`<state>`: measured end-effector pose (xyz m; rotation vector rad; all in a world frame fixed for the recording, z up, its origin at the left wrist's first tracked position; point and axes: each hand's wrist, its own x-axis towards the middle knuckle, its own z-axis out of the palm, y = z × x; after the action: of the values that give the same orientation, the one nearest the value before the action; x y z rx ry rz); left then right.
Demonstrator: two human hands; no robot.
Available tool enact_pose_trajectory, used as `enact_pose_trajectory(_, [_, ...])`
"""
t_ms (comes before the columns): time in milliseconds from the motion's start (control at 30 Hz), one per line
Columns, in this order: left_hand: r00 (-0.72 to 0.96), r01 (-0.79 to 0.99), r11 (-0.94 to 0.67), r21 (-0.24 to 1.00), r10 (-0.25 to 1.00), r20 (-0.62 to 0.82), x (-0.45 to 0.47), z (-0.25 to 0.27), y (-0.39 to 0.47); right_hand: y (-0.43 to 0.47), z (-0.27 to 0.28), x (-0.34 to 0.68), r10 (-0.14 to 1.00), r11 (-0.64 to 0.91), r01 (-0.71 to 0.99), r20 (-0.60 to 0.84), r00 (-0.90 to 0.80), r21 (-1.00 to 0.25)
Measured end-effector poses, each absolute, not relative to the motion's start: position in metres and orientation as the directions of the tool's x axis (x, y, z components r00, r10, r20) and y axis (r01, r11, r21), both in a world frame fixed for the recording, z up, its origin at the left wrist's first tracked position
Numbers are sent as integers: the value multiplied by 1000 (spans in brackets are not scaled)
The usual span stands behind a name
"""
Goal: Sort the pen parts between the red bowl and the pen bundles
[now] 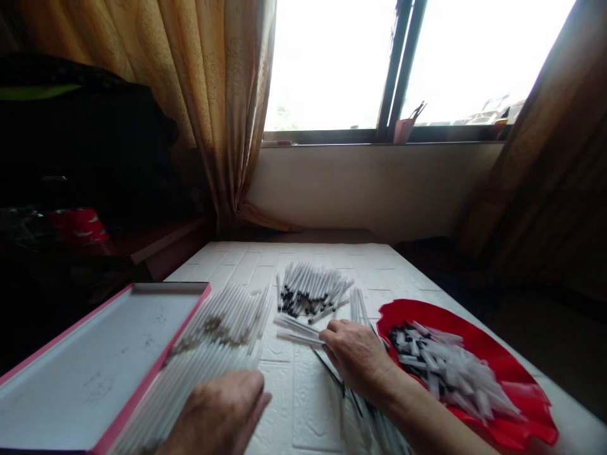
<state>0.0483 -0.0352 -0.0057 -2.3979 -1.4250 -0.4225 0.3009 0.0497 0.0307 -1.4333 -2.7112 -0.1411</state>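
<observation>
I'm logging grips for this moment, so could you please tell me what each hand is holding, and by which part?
The right hand pinches a clear pen tube by its near end. The left hand lies on the pile of clear tubes; a grip cannot be told.

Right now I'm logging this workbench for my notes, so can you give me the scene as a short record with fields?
Surface: white brick-patterned table
Left hand: resting on a row of clear pen tubes
Right hand: fingers pinching clear tubes
Centre pile: tubes with black tips
Right side: red tray holding pen caps
Left side: pink-rimmed box lid
Background: window, curtain
</observation>
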Motion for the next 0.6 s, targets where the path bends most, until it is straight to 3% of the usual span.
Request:
enact_pose_trajectory(100, [609,783,-600,-164,686,398,79,-30,-31,53,25,292,851,514,854,77,-520,82])
enact_pose_trajectory(200, [648,750,-634,-185,651,395,92,-39,-21,56,22,288,874,478,873,48,-484,101])
enact_pose_trajectory(400, [550,834,-523,-177,756,355,73,-23,-11,60,16,286,884,460,883,41,-465,94])
enact_pose_trajectory(600, [530,848,-498,-182,781,330,49,-31,-18,54,28,294,888,440,896,114,-444,64])
